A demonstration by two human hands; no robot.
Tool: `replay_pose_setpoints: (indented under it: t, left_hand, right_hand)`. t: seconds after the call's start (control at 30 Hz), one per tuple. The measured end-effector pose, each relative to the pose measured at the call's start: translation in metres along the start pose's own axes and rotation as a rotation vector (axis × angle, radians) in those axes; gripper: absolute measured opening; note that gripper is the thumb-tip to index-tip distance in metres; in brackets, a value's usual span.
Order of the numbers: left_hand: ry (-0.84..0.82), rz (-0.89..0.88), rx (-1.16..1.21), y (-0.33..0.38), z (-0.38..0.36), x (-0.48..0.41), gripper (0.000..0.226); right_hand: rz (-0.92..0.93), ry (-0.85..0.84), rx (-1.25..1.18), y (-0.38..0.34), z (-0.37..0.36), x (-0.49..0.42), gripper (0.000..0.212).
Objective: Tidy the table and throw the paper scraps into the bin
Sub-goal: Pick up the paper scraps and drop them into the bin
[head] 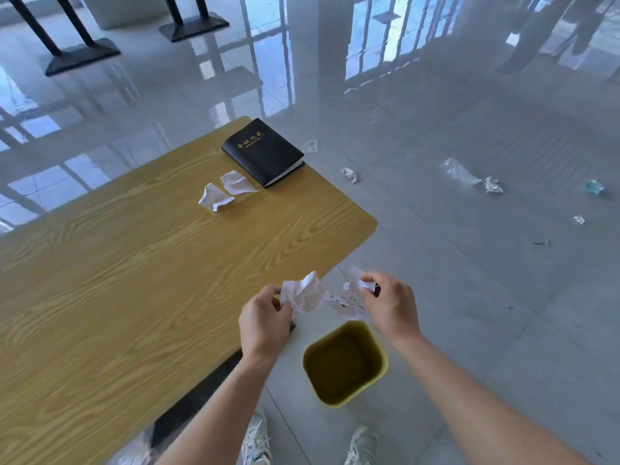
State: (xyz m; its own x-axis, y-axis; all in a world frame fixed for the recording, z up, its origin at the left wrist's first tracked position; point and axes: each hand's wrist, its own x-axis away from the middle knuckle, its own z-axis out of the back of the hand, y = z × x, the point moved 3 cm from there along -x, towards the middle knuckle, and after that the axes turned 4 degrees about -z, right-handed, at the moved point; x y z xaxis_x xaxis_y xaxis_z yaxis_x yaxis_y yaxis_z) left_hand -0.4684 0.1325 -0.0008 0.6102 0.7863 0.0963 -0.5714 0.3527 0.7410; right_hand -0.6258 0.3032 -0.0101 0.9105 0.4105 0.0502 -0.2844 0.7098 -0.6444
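Glossy grey floor [469, 297] under it all: low centre, the left hand [265, 325] pinches a crumpled paper scrap [303, 292], the right hand [391, 305] pinches another scrap [349, 298], both above the yellow bin [345, 364]; two scraps [226, 191] lie beside a black notebook [263, 151] on the wooden table [134, 263], upper centre.

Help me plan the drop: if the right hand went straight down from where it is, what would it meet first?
Probably the yellow bin or its far rim; the right hand looks just beyond it, though depth is unclear.
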Motion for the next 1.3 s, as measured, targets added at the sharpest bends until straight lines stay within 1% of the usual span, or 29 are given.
replay_pose_setpoints:
  t: [0.13, 0.27, 0.4, 0.47, 0.53, 0.67, 0.8, 0.93, 1.03, 1.2, 1.3]
  left_hand:
    - [-0.025, -0.061, -0.012, -0.008, -0.021, 0.026, 0.012]
    - [-0.099, -0.090, -0.069, -0.037, -0.053, 0.047, 0.009]
    - [-0.192, -0.004, -0.100, -0.078, -0.095, 0.054, 0.011]
    - [-0.214, 0.060, -0.118, -0.102, -0.117, 0.050, 0.025]
    - [-0.237, 0.074, -0.138, -0.123, -0.138, 0.045, 0.029]
    - [-0.285, 0.104, -0.190, -0.162, -0.175, 0.037, 0.027]
    - [-0.377, 0.151, -0.262, -0.197, -0.212, 0.039, 0.017]
    - [-0.426, 0.165, -0.341, -0.227, -0.256, 0.034, 0.019]
    - [-0.469, 0.102, -0.418, -0.243, -0.291, 0.021, 0.021]
    - [-0.525, -0.027, -0.524, -0.263, -0.337, -0.001, 0.027]
    - [-0.538, -0.115, -0.578, -0.270, -0.354, -0.004, 0.026]
  right_hand:
    - [-0.068, 0.027, -0.010, 0.039, 0.006, 0.017, 0.020]
    - [-0.164, -0.038, 0.033, 0.086, -0.018, 0.031, 0.021]
    - [-0.235, -0.114, 0.071, 0.125, -0.059, 0.035, 0.022]
    - [-0.262, -0.142, 0.070, 0.145, -0.083, 0.036, 0.022]
    - [-0.281, -0.163, 0.074, 0.164, -0.105, 0.038, 0.022]
    - [-0.328, -0.190, 0.094, 0.201, -0.145, 0.045, 0.023]
    - [-0.397, -0.255, 0.116, 0.242, -0.181, 0.050, 0.025]
    - [-0.439, -0.308, 0.142, 0.281, -0.218, 0.040, 0.026]
    - [-0.410, -0.349, 0.169, 0.304, -0.247, 0.024, 0.029]
    - [-0.292, -0.444, 0.241, 0.322, -0.286, 0.004, 0.027]
    - [-0.290, -0.490, 0.295, 0.330, -0.299, 0.000, 0.023]
